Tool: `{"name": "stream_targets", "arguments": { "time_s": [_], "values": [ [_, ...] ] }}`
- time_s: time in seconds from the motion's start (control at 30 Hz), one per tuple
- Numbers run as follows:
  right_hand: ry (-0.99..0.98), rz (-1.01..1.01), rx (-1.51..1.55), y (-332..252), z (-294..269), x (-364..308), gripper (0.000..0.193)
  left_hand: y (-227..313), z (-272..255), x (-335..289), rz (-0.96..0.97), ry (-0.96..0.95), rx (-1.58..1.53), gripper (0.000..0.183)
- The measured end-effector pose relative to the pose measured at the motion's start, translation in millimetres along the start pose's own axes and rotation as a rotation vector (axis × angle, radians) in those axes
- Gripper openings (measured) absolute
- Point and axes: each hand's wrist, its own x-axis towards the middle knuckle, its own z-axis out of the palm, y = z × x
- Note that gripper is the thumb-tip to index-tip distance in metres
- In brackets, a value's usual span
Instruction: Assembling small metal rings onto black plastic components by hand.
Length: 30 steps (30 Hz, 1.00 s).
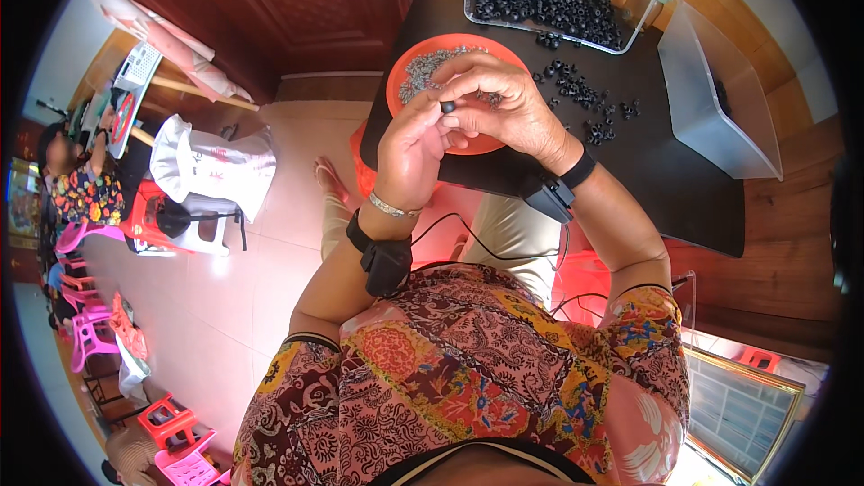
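Above a round orange tray [394,90], both my hands meet at one small black plastic part [448,107]. My left hand [412,146] is closed, its thumb and fingers around the part. My right hand [499,103] is also closed, with thumb and forefinger pinched against the same part. Some fingertips are hidden behind one another. Many small silver metal pieces [419,72] lie in the tray beneath my hands; they are too small to name. Loose black plastic parts [580,88] are scattered on the dark table [643,157] to the right of the tray.
At the table's back stands a clear bin [589,45] heaped with black parts. A second translucent bin [720,117] sits tilted at the right. A white sack [216,162], red stools [171,418] and pink chairs [88,337] are on the left. Another person [88,189] is at the far left.
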Motion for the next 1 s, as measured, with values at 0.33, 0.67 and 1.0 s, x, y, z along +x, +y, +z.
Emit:
{"name": "stream_targets", "arguments": {
  "time_s": [0.33,0.67,1.0],
  "values": [
    [-0.032,-0.141,-0.162,-0.9,-0.2,2.2,0.029,0.0,-0.5,-2.2,-0.016,-0.023,-0.01,0.034],
    [-0.02,-0.055,-0.119,-1.8,1.7,-0.4,0.023,1.9,2.4,-2.9,-0.003,0.007,0.024,0.034],
    [0.006,0.08,-0.297,-4.1,-15.2,4.4,0.02,10.5,-15.4,0.3,0.04,0.12,0.141,0.028]
  ]
}}
